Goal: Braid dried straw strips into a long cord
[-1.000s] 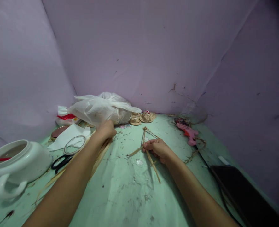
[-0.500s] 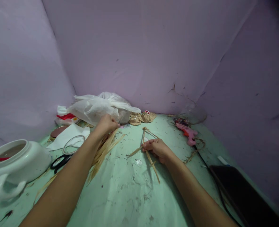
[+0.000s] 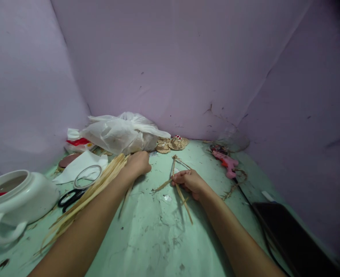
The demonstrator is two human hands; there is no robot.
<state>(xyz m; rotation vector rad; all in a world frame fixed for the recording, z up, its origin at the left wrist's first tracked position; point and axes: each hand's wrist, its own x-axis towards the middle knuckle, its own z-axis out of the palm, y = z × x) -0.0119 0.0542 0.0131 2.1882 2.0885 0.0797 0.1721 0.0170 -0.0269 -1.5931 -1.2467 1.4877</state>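
My left hand (image 3: 139, 163) is closed near the middle of the green table (image 3: 155, 238), gripping a straw strand (image 3: 125, 200) that trails back toward me. A long bundle of dry straw strands (image 3: 86, 196) lies to its left, alongside my forearm. My right hand (image 3: 188, 182) pinches a small frame of crossed straw sticks (image 3: 178, 181) and presses it on the table. The frame's tied tip points away from me.
A white plastic bag (image 3: 120, 132) sits at the back, with woven straw pieces (image 3: 171, 144) beside it. Scissors (image 3: 68, 197), a ring (image 3: 88, 177) on white paper and a white pot (image 3: 17, 200) lie left. A pink glue gun (image 3: 226, 163) and dark tray (image 3: 287, 234) are right.
My left hand came back from the plastic bag toward the table's middle, drawing straw with it. The straw bundle now lies spread along my left forearm. My right hand stayed put.
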